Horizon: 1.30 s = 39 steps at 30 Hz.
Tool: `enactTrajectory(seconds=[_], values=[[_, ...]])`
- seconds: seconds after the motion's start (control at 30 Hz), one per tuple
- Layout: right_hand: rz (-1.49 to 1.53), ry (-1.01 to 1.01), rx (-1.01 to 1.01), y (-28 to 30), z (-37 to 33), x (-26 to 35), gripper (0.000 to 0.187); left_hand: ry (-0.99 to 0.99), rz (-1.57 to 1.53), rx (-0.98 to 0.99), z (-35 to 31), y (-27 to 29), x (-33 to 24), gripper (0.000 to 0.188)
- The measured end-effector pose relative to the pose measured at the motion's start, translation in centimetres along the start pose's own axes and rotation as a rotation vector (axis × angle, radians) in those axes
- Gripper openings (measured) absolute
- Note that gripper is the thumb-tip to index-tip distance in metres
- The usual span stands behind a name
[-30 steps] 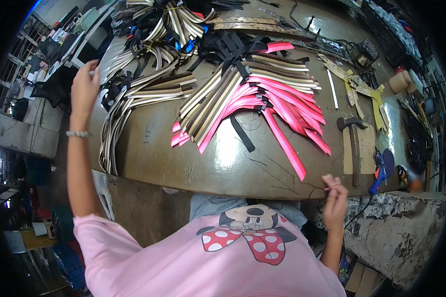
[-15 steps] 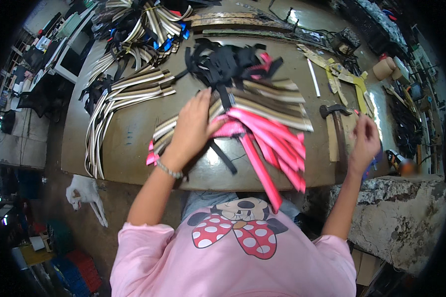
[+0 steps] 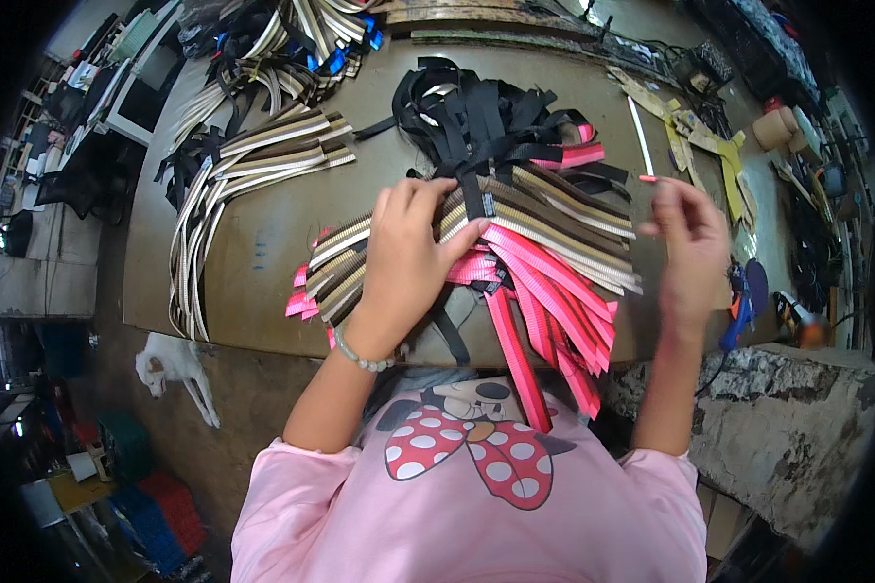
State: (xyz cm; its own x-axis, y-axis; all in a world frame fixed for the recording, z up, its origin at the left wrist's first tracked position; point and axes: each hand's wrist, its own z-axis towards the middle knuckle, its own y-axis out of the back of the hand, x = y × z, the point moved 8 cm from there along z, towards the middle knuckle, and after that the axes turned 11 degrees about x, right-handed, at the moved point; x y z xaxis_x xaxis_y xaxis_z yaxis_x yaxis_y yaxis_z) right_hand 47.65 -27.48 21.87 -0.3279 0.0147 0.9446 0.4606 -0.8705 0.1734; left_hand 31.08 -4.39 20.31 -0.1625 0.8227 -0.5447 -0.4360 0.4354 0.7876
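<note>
My left hand (image 3: 408, 248) grips a fanned bundle of striped straps (image 3: 564, 228) in brown, cream and black, fingers across the top and thumb near a small black label. Pink straps (image 3: 554, 282) spread out below, some hanging over the table's near edge. A tangle of black straps (image 3: 481, 117) lies just beyond the left hand. Raised above the table to the right, my right hand (image 3: 690, 253) is blurred, its fingers curled. A small red tip shows at its fingertips; what it is cannot be made out. The hammer is hidden behind this hand.
More striped straps (image 3: 199, 233) lie at the left, with a larger heap (image 3: 306, 44) behind. A white stick (image 3: 640, 136) and yellowish strips (image 3: 724, 151) are at the right, near a blue-handled tool (image 3: 739, 316). A white dog (image 3: 180, 374) is on the floor at left.
My right hand has moved up and left, covering the hammer. The left hand stays on the strap bundle, its fingers more bent. The whole view has shifted slightly.
</note>
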Motion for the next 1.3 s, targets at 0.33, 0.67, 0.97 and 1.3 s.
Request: enactTrajectory(seconds=[0.33, 0.67, 0.97, 1.3], values=[[0.302, -0.174, 0.231, -14.4, 0.4, -3.1, 0.018, 0.250, -0.478, 0.112, 2.8, -1.5, 2.6, 0.031], [-0.049, -0.095, 0.271, -14.7, 1.1, -2.0, 0.019, 0.297, -0.723, 0.090, 2.9, -3.0, 5.3, 0.025], [-0.427, 0.061, 0.253, -15.7, 1.2, 0.5, 0.017, 0.259, -0.741, 0.071, 2.3, -2.9, 6.0, 0.018], [-0.616, 0.191, 0.258, -16.7, 0.5, 2.0, 0.014, 0.132, -0.496, -0.059, 2.5, -1.2, 4.8, 0.025]])
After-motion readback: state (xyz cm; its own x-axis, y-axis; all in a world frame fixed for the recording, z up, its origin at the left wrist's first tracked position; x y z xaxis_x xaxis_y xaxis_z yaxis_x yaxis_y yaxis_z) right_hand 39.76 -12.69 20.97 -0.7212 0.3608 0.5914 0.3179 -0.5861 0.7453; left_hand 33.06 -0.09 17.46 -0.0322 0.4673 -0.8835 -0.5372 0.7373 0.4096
